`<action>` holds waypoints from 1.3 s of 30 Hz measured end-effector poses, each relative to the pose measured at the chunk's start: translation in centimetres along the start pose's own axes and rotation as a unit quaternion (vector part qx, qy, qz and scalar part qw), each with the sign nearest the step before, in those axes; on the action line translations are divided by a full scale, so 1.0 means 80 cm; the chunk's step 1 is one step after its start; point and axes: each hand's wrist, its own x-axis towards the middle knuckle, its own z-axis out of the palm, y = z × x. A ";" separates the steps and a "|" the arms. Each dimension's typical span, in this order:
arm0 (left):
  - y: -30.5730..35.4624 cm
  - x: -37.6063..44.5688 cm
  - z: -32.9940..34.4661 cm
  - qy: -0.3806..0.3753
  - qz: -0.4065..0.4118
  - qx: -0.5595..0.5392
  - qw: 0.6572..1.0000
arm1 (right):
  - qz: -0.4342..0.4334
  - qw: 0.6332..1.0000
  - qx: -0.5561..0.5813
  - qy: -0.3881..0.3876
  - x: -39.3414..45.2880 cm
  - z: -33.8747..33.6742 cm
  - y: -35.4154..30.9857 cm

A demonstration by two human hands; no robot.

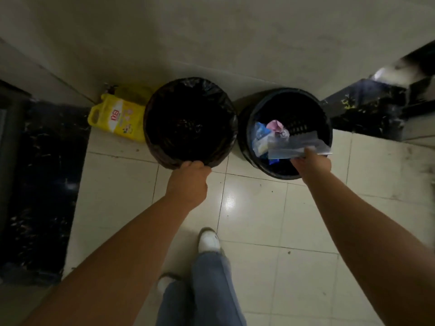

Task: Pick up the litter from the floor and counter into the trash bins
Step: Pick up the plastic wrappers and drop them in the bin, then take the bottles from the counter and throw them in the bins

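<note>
Two round black trash bins stand side by side on the tiled floor against the wall. The left bin [150,118] has a black bag liner and looks dark inside. My left hand [188,182] grips its near rim. The right bin [326,128] holds several pieces of litter: blue and white wrappers [260,137] and a crumpled pink scrap [274,125]. My right hand [310,164] is over that bin's near rim, shut on a clear plastic wrapper [296,144] that hangs above the litter inside.
A yellow detergent jug [117,118] lies on the floor left of the bins. Dark marble surfaces run along the left [42,184] and the upper right [367,114]. My jeans and white shoes [208,241] are on the pale tiles below the bins.
</note>
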 end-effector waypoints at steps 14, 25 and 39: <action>0.204 0.048 -0.010 -0.027 0.172 0.256 0.951 | -0.292 0.799 -0.524 -0.034 -0.031 -0.111 0.066; 0.484 -0.096 -0.010 0.011 0.431 0.383 0.817 | -0.101 0.880 -0.413 0.212 -0.170 -0.397 0.040; 0.803 -0.572 0.090 0.011 0.768 0.314 0.557 | 0.075 0.810 -0.169 0.556 -0.517 -0.797 0.173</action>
